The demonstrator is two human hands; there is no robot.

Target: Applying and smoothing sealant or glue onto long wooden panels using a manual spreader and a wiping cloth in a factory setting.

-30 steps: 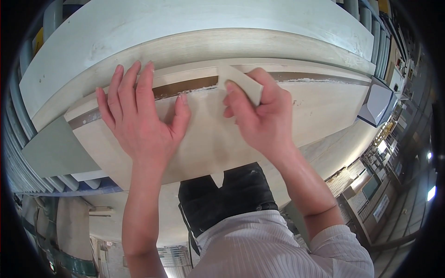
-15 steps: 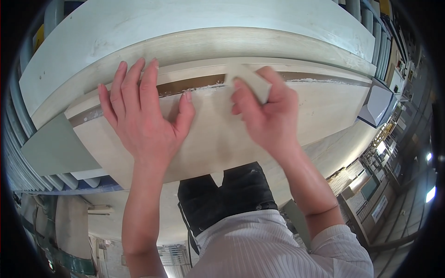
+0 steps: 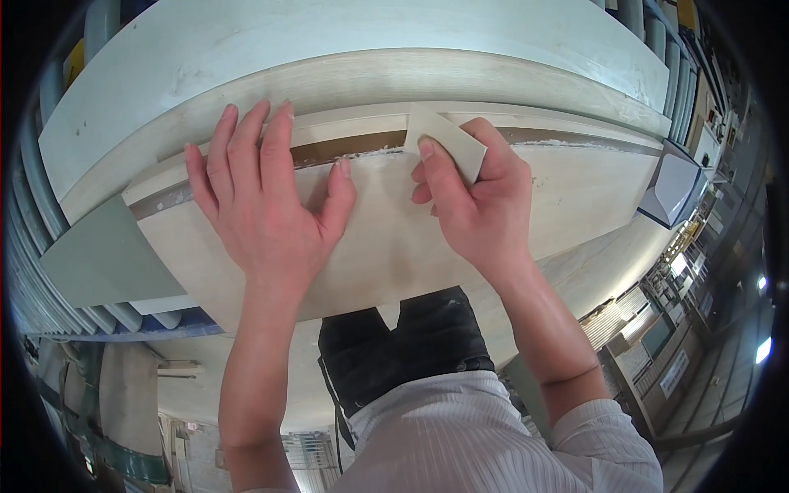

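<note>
A long pale wooden panel [image 3: 394,214] lies in front of me, with a brown recessed strip [image 3: 329,152] running along its far part. White crumbs [image 3: 374,153] sit along the strip's near edge. My left hand [image 3: 267,209] rests flat on the panel's left part, fingers spread across the strip. Between thumb and fingers, my right hand [image 3: 472,193] pinches a flat, stiff-looking pale beige card-like piece [image 3: 448,140]; its exact kind I cannot tell. The piece stands tilted over the strip, and its far corner reaches the raised far rail [image 3: 353,117].
Beyond the panel lie a pale wood board [image 3: 329,74] and a wide whitish board [image 3: 411,25]. Grey rollers [image 3: 37,189] run at the left, beside a grey-green sheet [image 3: 115,255]. A folded light-grey sheet [image 3: 670,193] sits at the panel's right end.
The panel and my left hand appear shifted slightly right. My right hand, blurred before, now shows sharply in nearly the same place, still pinching the beige piece.
</note>
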